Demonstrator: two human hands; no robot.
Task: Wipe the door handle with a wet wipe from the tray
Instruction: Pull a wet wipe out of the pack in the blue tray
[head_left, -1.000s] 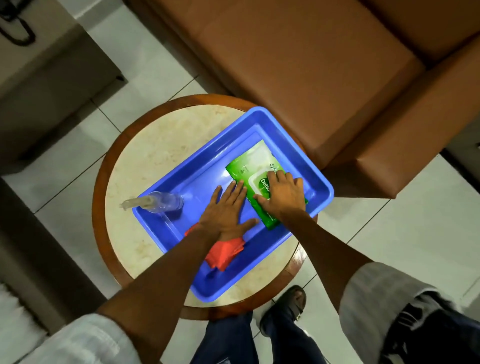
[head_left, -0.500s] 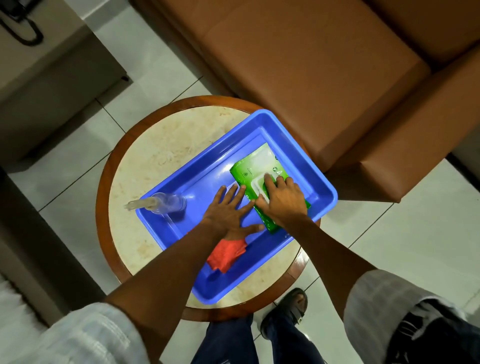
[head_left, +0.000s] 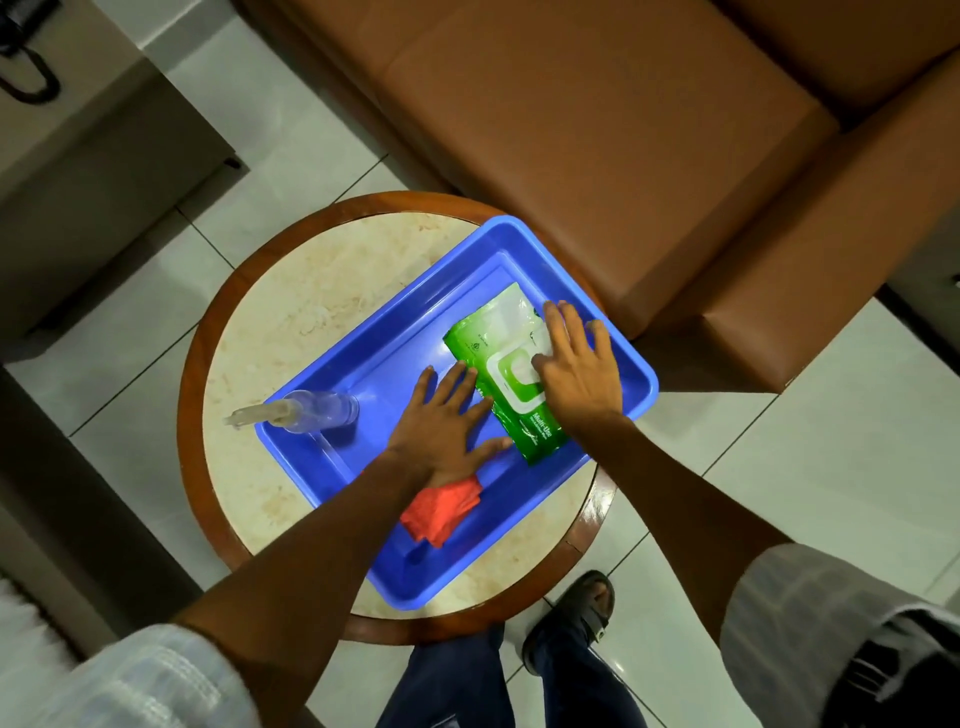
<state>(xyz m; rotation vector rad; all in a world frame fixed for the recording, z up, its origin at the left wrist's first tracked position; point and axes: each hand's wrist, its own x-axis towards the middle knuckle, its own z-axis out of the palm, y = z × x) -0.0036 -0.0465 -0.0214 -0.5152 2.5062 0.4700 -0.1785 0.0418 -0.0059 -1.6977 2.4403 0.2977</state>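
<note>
Head view: a blue tray (head_left: 363, 364) sits slanted on a round marble-topped table (head_left: 322, 291) with a wooden rim, and everything else is placed from that tray. Inside its far-right half lies the green wet wipe pack (head_left: 511, 387), flat, its white flap facing up. The right hand (head_left: 576, 369) rests on top of the pack, fingers spread toward the tray's far wall, thumb at the edge of the white flap; the hand is flat and not closed around anything. Whether the flap is lifted cannot be told. The left hand (head_left: 447, 421) lies palm down on the tray floor just beside the pack's left edge, fingers splayed and loose, fingertips and thumb touching the pack's side, gripping nothing. A crumpled red cloth (head_left: 441, 509) lies in the tray's near part, partly under the left wrist. A clear spray bottle (head_left: 306, 410) lies on its side across the tray's left rim, nozzle out over the table. Beyond the tray's far side stands a brown sofa (head_left: 597, 130).
</note>
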